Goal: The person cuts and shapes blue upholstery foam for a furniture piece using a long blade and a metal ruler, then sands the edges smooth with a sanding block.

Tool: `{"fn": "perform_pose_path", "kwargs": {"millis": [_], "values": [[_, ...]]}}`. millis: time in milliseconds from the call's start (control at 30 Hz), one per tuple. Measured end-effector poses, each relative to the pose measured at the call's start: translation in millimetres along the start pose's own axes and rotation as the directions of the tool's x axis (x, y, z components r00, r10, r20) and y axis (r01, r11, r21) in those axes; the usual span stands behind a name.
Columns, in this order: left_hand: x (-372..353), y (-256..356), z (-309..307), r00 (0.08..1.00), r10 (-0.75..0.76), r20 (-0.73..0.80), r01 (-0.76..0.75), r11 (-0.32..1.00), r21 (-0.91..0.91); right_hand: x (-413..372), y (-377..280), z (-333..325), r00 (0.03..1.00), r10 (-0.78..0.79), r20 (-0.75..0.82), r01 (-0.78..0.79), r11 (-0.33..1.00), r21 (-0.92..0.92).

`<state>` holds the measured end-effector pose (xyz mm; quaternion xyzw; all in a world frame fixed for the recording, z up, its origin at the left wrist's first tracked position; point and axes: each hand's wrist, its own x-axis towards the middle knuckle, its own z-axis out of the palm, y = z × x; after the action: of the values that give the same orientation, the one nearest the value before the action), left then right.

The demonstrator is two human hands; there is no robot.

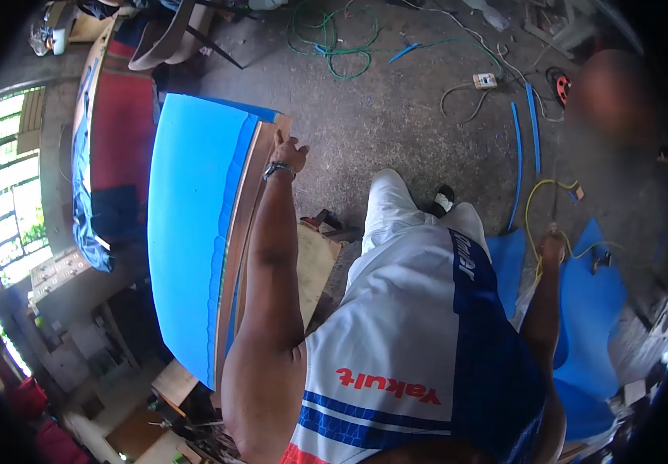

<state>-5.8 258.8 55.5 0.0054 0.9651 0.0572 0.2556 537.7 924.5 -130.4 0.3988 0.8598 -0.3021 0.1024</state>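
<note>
A large curved panel point(191, 232) covered in bright blue material stands on the left, with a wooden edge point(233, 232) along its near side. My left hand point(291, 155), a bracelet at its wrist, is at the upper corner of that edge, its fingers bent over the wood. On the right, my right hand point(552, 243) is closed beside a yellow hose point(531, 213); what it holds is too small and blurred to make out. Blue sheets point(589, 301) lie next to and below this hand.
Green cord point(334, 39) and blue strips point(515, 162) lie on the concrete floor point(334, 124). A white socket box point(485, 80) is on the floor. Chair legs point(218, 46) and a red-covered piece point(121, 139) stand at upper left. A blurred shape, possibly a person, is at upper right.
</note>
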Motion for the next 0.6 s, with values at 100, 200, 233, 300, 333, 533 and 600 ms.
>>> {"fn": "perform_pose_path", "kwargs": {"millis": [100,200,233,300,333,533,600], "values": [[37.5,-1.2,-1.5,0.996,-0.078,-0.05,0.074,0.995,-0.063,54.1,-114.6,-73.6,0.947,0.304,-0.108,-0.211,0.837,0.504],[84.8,-21.3,31.3,0.995,-0.074,-0.068,0.065,0.99,-0.128,109.2,-99.1,-65.0,0.99,0.136,0.043,-0.141,0.884,0.447],[80.9,-8.9,24.7,0.981,-0.144,-0.128,0.113,0.969,-0.221,132.2,-65.0,-50.7,0.993,0.029,0.116,-0.078,0.892,0.446],[85.7,-8.6,41.1,0.958,-0.21,-0.195,0.129,0.923,-0.362,108.8,-131.2,-27.4,0.964,0.228,0.137,-0.26,0.917,0.302],[91.8,-9.8,42.8,0.938,-0.249,-0.24,0.13,0.896,-0.424,97.9,-167.0,-13.8,0.937,0.312,0.161,-0.344,0.904,0.254],[89.8,23.2,31.7,0.841,-0.512,-0.174,0.326,0.737,-0.592,116.7,-280.3,12.3,0.864,0.405,0.299,-0.458,0.878,0.138],[116.9,39.3,14.1,0.788,-0.587,-0.186,0.323,0.65,-0.688,148.8,-306.9,11.9,0.871,0.38,0.313,-0.435,0.891,0.128]]}}
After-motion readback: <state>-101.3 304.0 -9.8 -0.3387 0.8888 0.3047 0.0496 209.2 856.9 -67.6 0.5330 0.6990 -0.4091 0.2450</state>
